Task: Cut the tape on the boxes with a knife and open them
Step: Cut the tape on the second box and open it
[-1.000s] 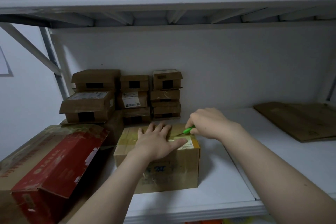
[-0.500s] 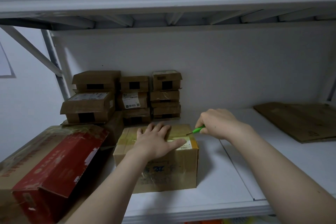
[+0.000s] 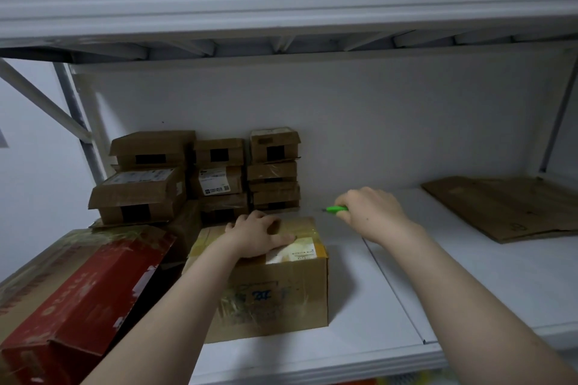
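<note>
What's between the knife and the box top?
Nothing between them: the knife, gripped by the right hand, hangs just off the far right corner of the box. But the left hand rests across the box top, so it may lie in the blade's path.

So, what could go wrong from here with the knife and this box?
1. The right hand holds the green knife with its tip pointing toward the left hand, whose fingers curl on the box top; a fast return stroke could nick them.
2. Any tape left uncut may make the flap tear or drag the box toward the shelf edge.
</note>
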